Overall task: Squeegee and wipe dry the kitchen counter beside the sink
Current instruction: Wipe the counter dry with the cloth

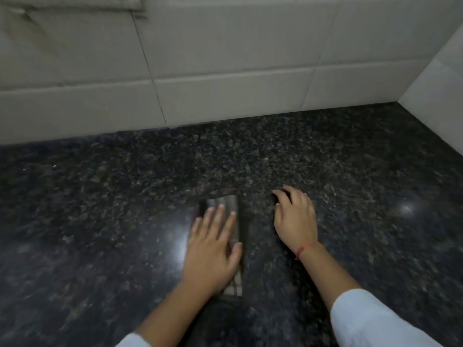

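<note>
A folded, striped grey-brown cloth (229, 202) lies flat on the dark speckled granite counter (100, 196). My left hand (213, 249) presses down on it with fingers spread, covering most of it; the cloth's far end and a near corner show past the hand. My right hand (295, 219) rests on the bare counter just right of the cloth, fingers curled down onto the stone and holding nothing. A red thread circles the right wrist. No squeegee or sink is in view.
A wall of pale tiles (225, 71) rises along the back of the counter. A second tiled wall (438, 96) closes the right side, forming a corner at the far right. Light glints off the stone near both hands.
</note>
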